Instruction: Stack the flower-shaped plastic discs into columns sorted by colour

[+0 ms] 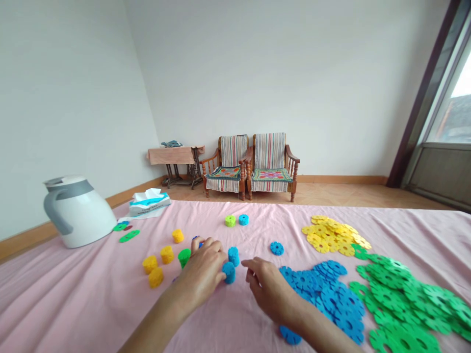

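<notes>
- We have our left hand (206,269) arched over the pink cloth (128,304), fingers bent down and thumb reaching beside the front blue stack (229,275); we cannot tell whether it grips anything
- Our right hand (270,287) is loosely curled, with a narrow gap between thumb and forefinger, the forefinger pointing near the rear blue stack (233,255)
- We see the two blue stacks upright between our hands, close together
- Just left of our left hand we see a green stack (184,256), and past its fingers a dark blue piece (197,241), partly hidden
- To our right we see a heap of loose blue discs (331,294), with yellow discs (333,233) beyond
</notes>
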A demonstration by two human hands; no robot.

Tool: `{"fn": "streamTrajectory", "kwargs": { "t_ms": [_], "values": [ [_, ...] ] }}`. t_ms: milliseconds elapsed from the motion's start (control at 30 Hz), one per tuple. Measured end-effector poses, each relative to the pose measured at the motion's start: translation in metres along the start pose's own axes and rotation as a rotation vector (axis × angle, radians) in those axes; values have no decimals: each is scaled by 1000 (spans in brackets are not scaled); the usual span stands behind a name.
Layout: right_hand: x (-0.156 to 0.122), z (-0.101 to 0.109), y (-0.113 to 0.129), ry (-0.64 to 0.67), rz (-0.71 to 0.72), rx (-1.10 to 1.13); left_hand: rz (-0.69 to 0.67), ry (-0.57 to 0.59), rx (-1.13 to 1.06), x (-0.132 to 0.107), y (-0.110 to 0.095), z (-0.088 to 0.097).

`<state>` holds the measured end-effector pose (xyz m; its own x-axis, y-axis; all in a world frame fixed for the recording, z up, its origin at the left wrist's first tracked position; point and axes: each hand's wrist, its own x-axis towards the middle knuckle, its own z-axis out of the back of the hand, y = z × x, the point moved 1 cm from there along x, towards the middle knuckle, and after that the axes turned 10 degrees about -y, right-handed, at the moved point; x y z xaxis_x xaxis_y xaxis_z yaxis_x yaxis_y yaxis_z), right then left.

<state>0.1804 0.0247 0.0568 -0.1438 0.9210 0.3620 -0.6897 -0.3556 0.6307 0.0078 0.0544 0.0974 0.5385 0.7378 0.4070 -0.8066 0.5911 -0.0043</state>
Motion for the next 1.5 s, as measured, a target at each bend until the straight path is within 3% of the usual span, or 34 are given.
{"fn": "streamTrajectory", "kwargs": {
  "t_ms": [133, 400, 1167, 1367, 1500],
  "values": [
    [-3, -8, 4, 67, -88, 82, -4, -8, 15, 1, 2, -3],
    [-4, -25, 7, 315, -498, 553, -21, -3, -4, 1, 4, -6],
    [-8, -40, 1, 374, -430, 645, -8, 29, 9, 1, 5, -9],
    [-5, -33, 4, 168, -448, 502, -11, 19, -12, 1, 6, -8],
    [-4, -30, 12, 309, -547, 544, -11, 24, -12, 0, 5, -7]
  ]
}}
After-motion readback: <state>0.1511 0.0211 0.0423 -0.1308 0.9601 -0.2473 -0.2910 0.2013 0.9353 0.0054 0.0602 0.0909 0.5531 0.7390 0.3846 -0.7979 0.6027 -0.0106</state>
